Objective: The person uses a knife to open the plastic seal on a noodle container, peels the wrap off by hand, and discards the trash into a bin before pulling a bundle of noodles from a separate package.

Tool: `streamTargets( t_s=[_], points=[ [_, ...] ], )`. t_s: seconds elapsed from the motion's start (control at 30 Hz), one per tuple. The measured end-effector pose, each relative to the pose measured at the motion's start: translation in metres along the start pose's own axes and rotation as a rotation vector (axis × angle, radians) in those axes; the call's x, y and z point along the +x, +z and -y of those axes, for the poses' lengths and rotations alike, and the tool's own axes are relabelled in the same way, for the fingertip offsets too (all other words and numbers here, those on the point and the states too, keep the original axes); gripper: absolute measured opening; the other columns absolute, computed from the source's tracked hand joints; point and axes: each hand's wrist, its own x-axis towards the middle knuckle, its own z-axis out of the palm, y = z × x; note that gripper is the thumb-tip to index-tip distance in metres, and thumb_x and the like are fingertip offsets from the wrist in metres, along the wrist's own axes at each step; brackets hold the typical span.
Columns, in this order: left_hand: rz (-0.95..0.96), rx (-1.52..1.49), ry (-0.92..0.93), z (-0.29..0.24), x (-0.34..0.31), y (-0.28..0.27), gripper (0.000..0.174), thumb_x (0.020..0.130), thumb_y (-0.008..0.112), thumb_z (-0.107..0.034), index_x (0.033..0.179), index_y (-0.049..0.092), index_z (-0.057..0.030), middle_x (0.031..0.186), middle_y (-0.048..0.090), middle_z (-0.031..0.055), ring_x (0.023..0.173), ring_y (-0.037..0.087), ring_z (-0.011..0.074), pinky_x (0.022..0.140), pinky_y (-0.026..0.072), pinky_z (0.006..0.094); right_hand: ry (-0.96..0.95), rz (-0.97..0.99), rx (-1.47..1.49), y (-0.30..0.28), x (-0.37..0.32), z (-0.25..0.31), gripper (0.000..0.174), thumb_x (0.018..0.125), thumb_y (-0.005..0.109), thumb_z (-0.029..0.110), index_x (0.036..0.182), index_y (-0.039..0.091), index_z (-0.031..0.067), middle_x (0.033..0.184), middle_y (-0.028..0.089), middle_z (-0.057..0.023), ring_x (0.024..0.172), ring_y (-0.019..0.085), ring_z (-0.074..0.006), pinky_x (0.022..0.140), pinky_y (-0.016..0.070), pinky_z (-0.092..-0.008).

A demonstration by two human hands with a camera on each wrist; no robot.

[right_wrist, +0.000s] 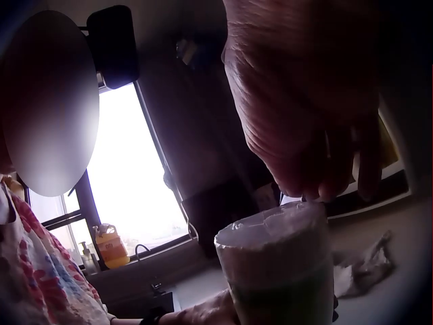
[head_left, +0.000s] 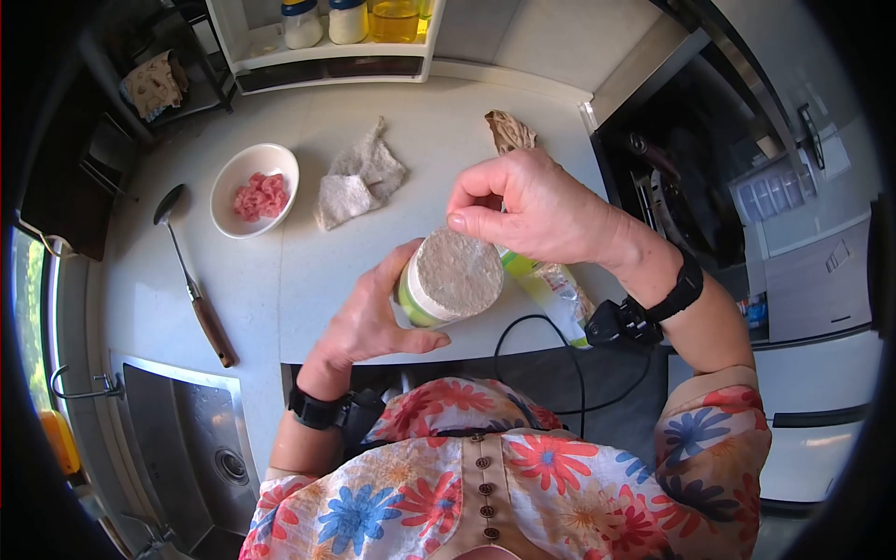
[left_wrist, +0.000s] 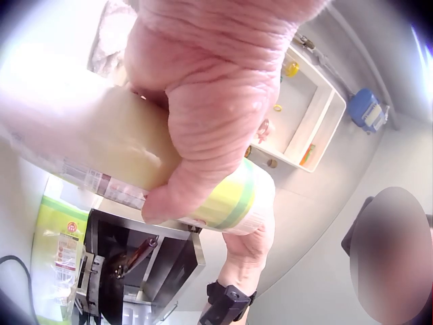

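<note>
My left hand (head_left: 366, 313) grips a tall round canister (head_left: 416, 301) by its side, white with a yellow-green band, above the counter's front edge. Its round top bears a mottled grey-beige seal (head_left: 459, 274), which looks like clear film in the right wrist view. Thumb and forefinger of my right hand (head_left: 546, 210) pinch at the far rim of that seal. From the left wrist, the left thumb (left_wrist: 183, 189) lies across the canister's printed label. A green-and-clear packet (head_left: 560, 294) lies on the counter behind the right forearm.
A white bowl (head_left: 218, 207) of raw pink meat pieces stands at the back left. Beside it lie a crumpled grey cloth (head_left: 359, 182) and a long wooden-handled ladle (head_left: 198, 299). A brown cloth (head_left: 509, 131), black cable (head_left: 579, 373), sink (head_left: 177, 448) and condiment shelf (head_left: 327, 58) surround the work area.
</note>
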Motion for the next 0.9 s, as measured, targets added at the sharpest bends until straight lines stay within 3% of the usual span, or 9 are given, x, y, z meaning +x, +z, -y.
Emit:
streamTargets(
  t_s=[0.1,0.17,0.3,0.37,0.5,0.57,0.9],
  points=[
    [0.106,-0.094,0.044,-0.008,0.012,-0.016,0.091,0.053,0.085,-0.021,0.131,0.041,-0.0018,0.117,0.056,0.0128,0.110,0.054,0.0224,0.096,0.0406,0.0327,0.054,0.069,0.107,0.003,0.002,0.001,0.012,0.087,0.061,0.010,0.084,0.063,-0.0020,0.073,0.061,-0.0002,0.069,0.052,-0.0050,0.065,0.0450,-0.0225],
    [0.296,-0.198,-0.043,-0.013,0.019,-0.020,0.087,0.052,0.086,-0.023,0.127,0.045,-0.0019,0.113,0.059,0.0123,0.107,0.056,0.0223,0.093,0.0424,0.0326,0.069,0.106,0.160,0.005,0.006,-0.001,0.013,0.087,0.060,0.010,0.084,0.063,-0.0025,0.072,0.061,0.0008,0.069,0.052,-0.0044,0.065,0.0447,-0.0218],
    [0.307,-0.105,-0.082,-0.011,0.018,-0.018,0.079,0.052,0.085,-0.022,0.120,0.050,-0.0020,0.105,0.063,0.0113,0.099,0.060,0.0214,0.089,0.0446,0.0322,0.092,0.105,0.255,0.006,0.008,-0.006,0.014,0.088,0.060,0.012,0.084,0.063,-0.0014,0.073,0.060,0.0007,0.067,0.052,-0.0038,0.060,0.0445,-0.0207],
    [0.231,-0.108,-0.080,-0.011,0.016,-0.013,0.078,0.050,0.087,-0.019,0.118,0.053,-0.0029,0.102,0.063,0.0049,0.096,0.057,0.0145,0.090,0.0433,0.0311,0.134,0.101,0.319,0.007,0.008,-0.009,0.015,0.088,0.060,0.013,0.083,0.063,-0.0011,0.072,0.060,0.0005,0.066,0.053,-0.0037,0.059,0.0444,-0.0205],
    [0.193,-0.074,-0.061,-0.017,0.016,-0.008,0.077,0.051,0.086,-0.019,0.118,0.052,-0.0022,0.103,0.063,0.0054,0.096,0.057,0.0151,0.090,0.0429,0.0308,0.214,0.057,0.472,0.009,0.008,-0.017,0.016,0.087,0.060,0.014,0.082,0.062,-0.0012,0.071,0.058,0.0006,0.063,0.052,-0.0038,0.055,0.0442,-0.0209],
    [0.151,-0.063,-0.015,-0.019,0.014,-0.005,0.074,0.055,0.083,-0.021,0.119,0.051,-0.0017,0.099,0.064,0.0117,0.094,0.062,0.0221,0.087,0.0462,0.0326,0.248,0.036,0.527,0.009,0.007,-0.019,0.016,0.086,0.060,0.014,0.082,0.062,-0.0016,0.070,0.058,0.0008,0.062,0.052,-0.0039,0.054,0.0439,-0.0210],
    [-0.011,0.037,-0.031,-0.016,0.000,0.021,0.080,0.057,0.083,-0.022,0.124,0.046,-0.0007,0.110,0.058,0.0167,0.101,0.059,0.0292,0.088,0.0466,0.0346,0.342,-0.165,0.757,0.023,-0.011,-0.033,0.014,0.085,0.061,0.013,0.079,0.061,0.0004,0.068,0.054,0.0017,0.058,0.046,-0.0036,0.053,0.0383,-0.0195]
  ],
)
